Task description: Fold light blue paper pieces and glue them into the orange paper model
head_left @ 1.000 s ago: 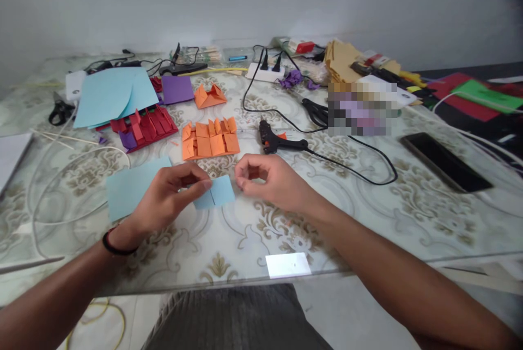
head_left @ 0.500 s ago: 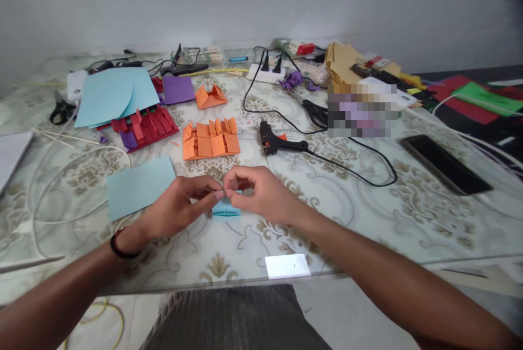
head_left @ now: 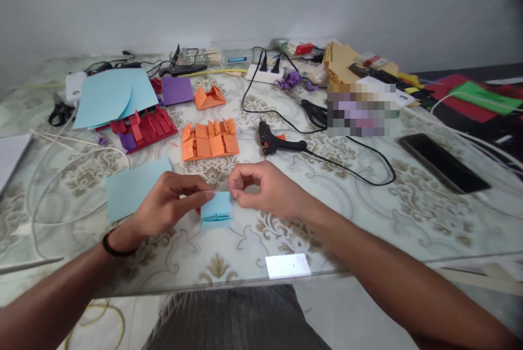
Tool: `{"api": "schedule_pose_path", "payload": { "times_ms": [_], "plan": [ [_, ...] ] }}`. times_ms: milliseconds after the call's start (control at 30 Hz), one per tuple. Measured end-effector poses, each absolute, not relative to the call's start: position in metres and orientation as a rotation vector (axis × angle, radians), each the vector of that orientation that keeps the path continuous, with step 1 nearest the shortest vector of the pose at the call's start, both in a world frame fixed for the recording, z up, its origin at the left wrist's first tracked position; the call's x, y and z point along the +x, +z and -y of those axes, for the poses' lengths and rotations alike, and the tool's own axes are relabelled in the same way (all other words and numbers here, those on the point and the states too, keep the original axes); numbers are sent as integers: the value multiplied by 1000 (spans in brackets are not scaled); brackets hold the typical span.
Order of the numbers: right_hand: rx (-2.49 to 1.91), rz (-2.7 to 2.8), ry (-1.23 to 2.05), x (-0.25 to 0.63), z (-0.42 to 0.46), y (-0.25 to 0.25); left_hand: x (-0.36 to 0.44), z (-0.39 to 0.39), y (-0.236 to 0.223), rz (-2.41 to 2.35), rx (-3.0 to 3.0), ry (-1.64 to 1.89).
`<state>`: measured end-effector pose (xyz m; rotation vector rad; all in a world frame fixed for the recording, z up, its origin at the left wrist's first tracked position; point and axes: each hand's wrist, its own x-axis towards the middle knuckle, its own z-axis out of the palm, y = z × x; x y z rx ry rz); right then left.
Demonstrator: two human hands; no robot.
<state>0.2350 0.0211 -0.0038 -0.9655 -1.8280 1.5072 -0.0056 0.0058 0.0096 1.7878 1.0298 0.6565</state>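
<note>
A small folded light-blue paper [head_left: 216,209] is held up over the table, its lower part creased with a raised flap. My left hand [head_left: 170,203] pinches its upper left edge between thumb and fingers. Close to the paper's right edge, my right hand [head_left: 265,189] is curled with thumb and fingertips together; whether they touch the paper I cannot tell. A flat light-blue sheet [head_left: 133,189] lies partly behind my left hand. Beyond the hands sit a folded orange paper piece [head_left: 210,140] and a smaller orange one [head_left: 209,98].
A black glue gun [head_left: 278,140] with its cable lies right of centre. Red folded paper [head_left: 149,129], light-blue sheets [head_left: 110,94] and a purple square [head_left: 177,90] are at the back left. Scissors [head_left: 312,113], a power strip [head_left: 264,73] and a phone [head_left: 443,164] lie further off.
My hands have moved apart at the paper's top edge. The folded blue paper has shifted slightly left with my left hand and now shows more fully.
</note>
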Motion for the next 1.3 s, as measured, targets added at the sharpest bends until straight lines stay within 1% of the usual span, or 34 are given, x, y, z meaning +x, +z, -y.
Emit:
{"api": "schedule_pose_path", "payload": {
  "times_ms": [333, 500, 600, 1033, 1233, 1300],
  "plan": [
    [-950, 1867, 1504, 231, -18, -7, 1, -4, 3, -1042, 1759, 648],
    [-985, 1894, 1454, 224, -13, -10, 4, -3, -2, -964, 1696, 685],
    [-984, 1900, 1436, 222, -12, -9, 3, -4, -3, -937, 1718, 651],
    [-993, 1813, 1498, 235, -21, -5, -10, -16, 5, -956, 1727, 561],
    [-973, 1659, 1548, 239, -27, -6, -12, -20, 9, -986, 1605, 727],
    [-976, 1695, 1548, 236, -25, -7, -8, -16, 8, -983, 1614, 710]
  ]
}}
